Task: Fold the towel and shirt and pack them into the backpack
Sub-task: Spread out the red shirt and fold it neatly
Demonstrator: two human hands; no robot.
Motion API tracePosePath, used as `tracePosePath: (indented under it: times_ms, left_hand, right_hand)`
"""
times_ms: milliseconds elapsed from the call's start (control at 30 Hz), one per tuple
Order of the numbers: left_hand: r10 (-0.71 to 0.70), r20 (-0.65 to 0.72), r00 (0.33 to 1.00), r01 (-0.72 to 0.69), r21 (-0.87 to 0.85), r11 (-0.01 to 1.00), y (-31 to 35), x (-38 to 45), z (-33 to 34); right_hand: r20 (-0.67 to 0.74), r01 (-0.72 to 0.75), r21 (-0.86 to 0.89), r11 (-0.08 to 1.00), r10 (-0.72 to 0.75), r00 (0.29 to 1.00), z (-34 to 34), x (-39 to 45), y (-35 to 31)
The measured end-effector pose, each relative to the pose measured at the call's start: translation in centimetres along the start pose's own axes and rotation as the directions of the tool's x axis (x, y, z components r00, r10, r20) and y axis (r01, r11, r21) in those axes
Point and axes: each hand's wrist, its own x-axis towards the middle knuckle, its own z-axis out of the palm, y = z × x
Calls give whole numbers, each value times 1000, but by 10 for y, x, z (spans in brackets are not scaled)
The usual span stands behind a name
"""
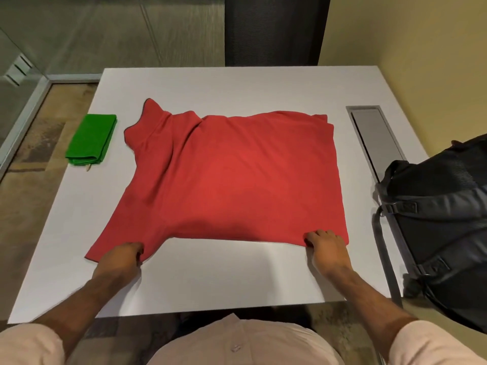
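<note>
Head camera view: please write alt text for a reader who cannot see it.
Two hands, left and right, grip the near edge of a red shirt spread on a white table. A folded green towel lies at its left; a dark backpack sits at the right edge.

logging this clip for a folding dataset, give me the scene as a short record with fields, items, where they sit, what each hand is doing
surface: white table
shirt: red shirt, spread mid-table, partly folded, sleeve and collar toward the left
towel: green towel, already folded, on the table's left edge, apart from the shirt
backpack: dark backpack at the table's right edge, nothing seen packed
left hand: left hand pinches the shirt's near hem at the left
right hand: right hand holds the near right corner
stage: towel done, shirt fold under way
</note>
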Motion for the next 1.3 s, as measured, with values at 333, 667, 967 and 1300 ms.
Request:
tracePosePath:
  times_ms: [333, 667, 967, 1300]
  left_hand:
    - [28, 418, 908, -62, 67, 996, 11, -20, -8]
    - [204, -197, 959, -249, -240, 938, 16, 30, -36]
    - [-170, -9, 985, 165, -189, 968, 1, 26, 16]
    - [-327, 68, 943, 333, -269, 904, 7, -1, 23]
  right_hand:
    - [634, -58, 23, 998, 30, 773, -31, 21, -4]
    - [162, 40, 142, 989, -63, 985, -57, 72, -68]
    - [419, -97, 56, 994, 65, 906, -19, 52, -73]
    - [489, -163, -123, 979, 202, 849, -44, 62, -106]
